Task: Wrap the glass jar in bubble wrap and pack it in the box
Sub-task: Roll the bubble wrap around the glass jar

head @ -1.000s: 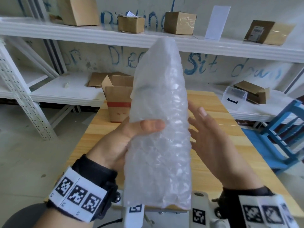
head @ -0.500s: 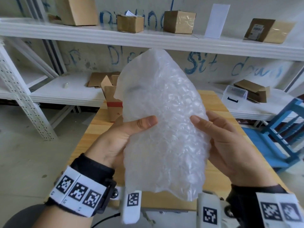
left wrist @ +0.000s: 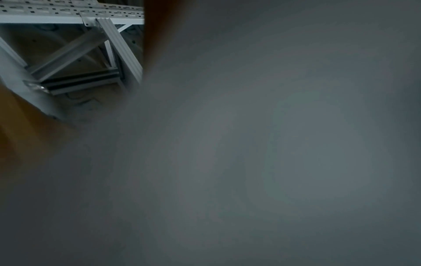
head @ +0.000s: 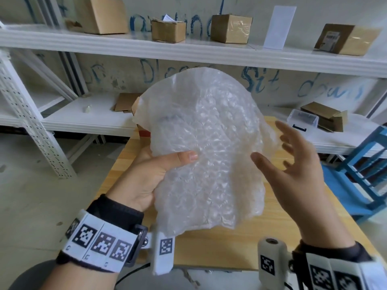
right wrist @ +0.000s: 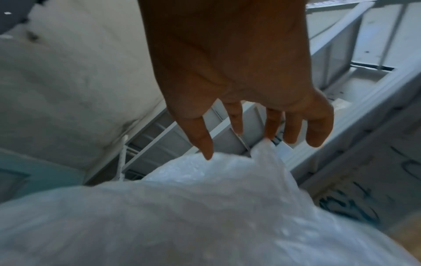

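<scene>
White shelving and a wooden table (head: 240, 243) fill our view of the packing room.
On the upper shelf (head: 188, 49) we see four cardboard boxes (head: 231, 28) and an upright white card (head: 279, 27); on the lower shelf, flattened cardboard (head: 125, 101), a clear plastic container (head: 302, 120) beside an open carton (head: 325, 116). Blue handwriting (head: 328, 88) marks the wall; a blue chair (head: 364, 166) stands right of the table.

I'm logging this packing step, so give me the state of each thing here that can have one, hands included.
bubble wrap bundle: held up above the table, loosely bunched; jar not visible
left hand: grips the bundle, thumb across its front
right hand: open, fingers spread beside the bundle
cardboard box: on the table, mostly hidden behind the bundle, flap up
</scene>
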The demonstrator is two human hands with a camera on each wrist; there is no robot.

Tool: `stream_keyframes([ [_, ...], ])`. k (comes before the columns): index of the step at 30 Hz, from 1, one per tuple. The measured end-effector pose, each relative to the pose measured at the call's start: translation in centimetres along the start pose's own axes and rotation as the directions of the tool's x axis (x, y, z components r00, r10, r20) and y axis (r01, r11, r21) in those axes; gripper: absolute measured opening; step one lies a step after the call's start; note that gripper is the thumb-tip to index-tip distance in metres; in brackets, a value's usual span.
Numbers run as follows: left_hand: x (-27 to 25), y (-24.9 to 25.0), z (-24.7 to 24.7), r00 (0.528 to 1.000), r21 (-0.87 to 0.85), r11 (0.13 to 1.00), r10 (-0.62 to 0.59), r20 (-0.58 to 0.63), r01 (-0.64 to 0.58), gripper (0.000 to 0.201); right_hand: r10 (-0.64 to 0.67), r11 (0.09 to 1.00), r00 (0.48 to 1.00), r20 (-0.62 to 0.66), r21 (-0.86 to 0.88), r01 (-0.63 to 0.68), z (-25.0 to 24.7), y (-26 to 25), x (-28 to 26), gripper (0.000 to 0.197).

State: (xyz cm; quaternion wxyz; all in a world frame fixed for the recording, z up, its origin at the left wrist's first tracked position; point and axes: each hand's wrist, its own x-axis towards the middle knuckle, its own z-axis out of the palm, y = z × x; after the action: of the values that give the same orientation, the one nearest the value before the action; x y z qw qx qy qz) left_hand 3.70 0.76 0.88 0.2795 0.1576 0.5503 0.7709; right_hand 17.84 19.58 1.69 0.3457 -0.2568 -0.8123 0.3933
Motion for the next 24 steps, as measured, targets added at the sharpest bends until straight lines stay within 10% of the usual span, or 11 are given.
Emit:
stream_keyframes([
  [6, 0.1, -0.7, 0.6, 0.996, -0.023, 0.997, 0.07, -0.063, -0.071, 0.035, -0.238, 0.968, 0.946, 0.22, -0.028, 0.25, 1.4, -3.9, -2.8, 0.081],
  [12, -0.4, -1.4, 1.5, 0.992, 0.034, 0.991, 0.126, 0.013, -0.127, 0.052, -0.159, 0.931, 0.777, 0.609, -0.171, 0.324, 4.7, -5.9, -5.9, 0.081],
  [24, -0.7, -1.4, 2.2, 0.994, -0.094, 0.995, -0.028, 0.101, 0.037, 0.046, -0.184, 0.977, 0.842, 0.508, 0.191, 0.098, 5.3, -3.2, -3.5, 0.099],
])
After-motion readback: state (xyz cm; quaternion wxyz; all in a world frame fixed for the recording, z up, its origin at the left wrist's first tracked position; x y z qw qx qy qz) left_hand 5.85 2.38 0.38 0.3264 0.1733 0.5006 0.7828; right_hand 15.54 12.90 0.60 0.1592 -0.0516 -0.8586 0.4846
